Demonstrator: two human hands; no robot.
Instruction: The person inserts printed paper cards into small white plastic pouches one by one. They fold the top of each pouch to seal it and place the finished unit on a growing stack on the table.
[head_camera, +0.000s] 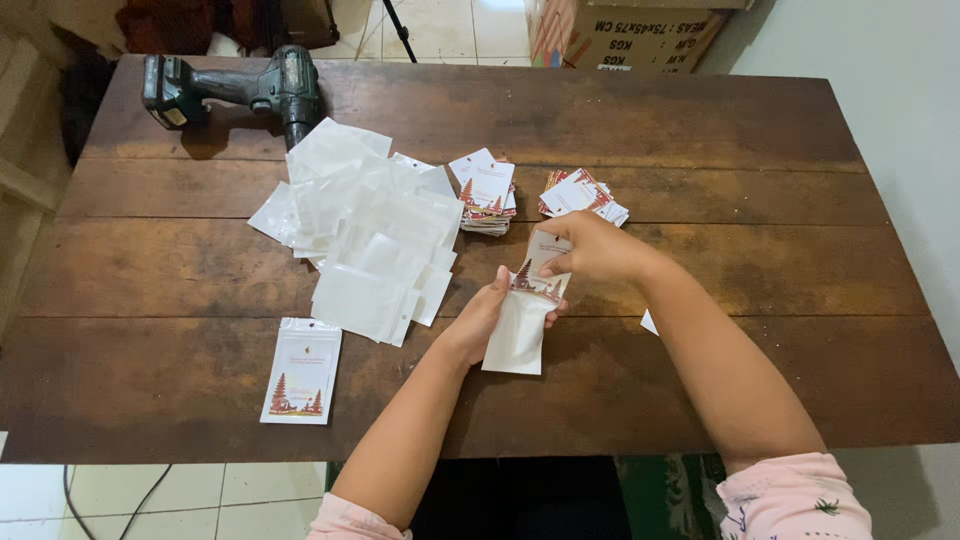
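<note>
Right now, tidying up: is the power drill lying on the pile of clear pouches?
No, the power drill lies on bare wood behind the clear pouches.

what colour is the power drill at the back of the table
Dark green and black, lying on its side on the power drill end of the wooden table; seen in the head view.

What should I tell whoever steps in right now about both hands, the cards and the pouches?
Left hand: holds a clear pouch at its mouth.
Right hand: pushing a printed card into that pouch; the card is only partly in.
Done: one filled pouch lies at the table's front left.
Left: a heap of empty pouches and two card stacks behind the hands.
A cordless drill sits at the far left, untouched.
</note>
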